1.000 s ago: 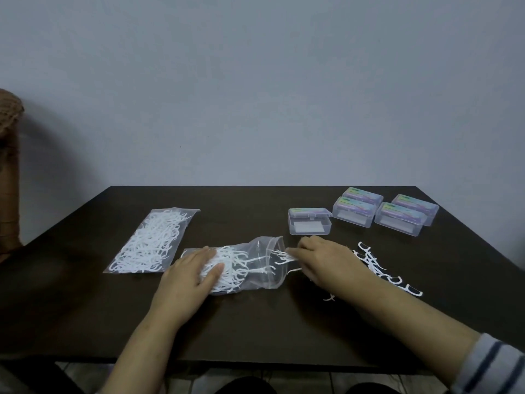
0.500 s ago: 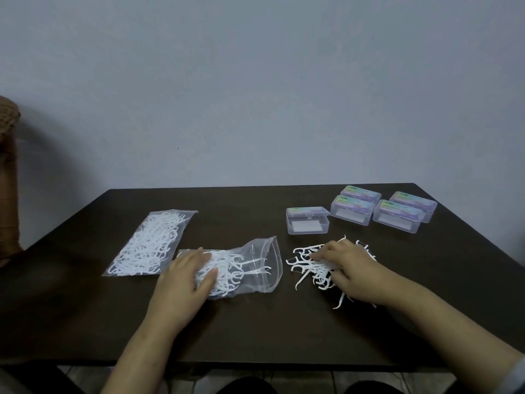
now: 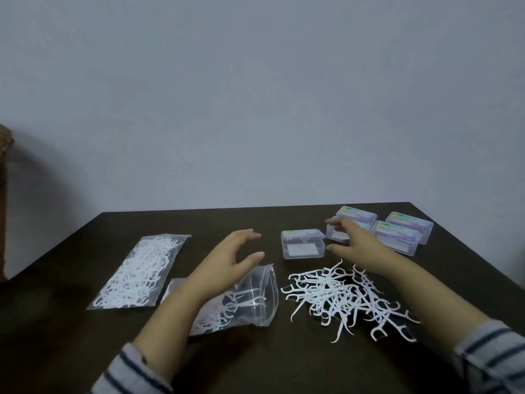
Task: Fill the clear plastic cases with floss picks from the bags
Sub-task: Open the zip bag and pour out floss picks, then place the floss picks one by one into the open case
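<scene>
Both hands' grips open, left hand point(image 3: 227, 261) over opened bag point(image 3: 250, 302), right hand point(image 3: 359, 245) hiding one case point(image 3: 336, 233).

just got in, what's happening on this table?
A person is packing floss picks into clear cases. A loose pile of picks lies on the table beside the opened bag, which is still partly full; a second bag lies flat further left. Both hands are empty: the left hand hovers above the opened bag, the right hand reaches toward the nearest case, lid closed. Four more cases wait behind.
</scene>
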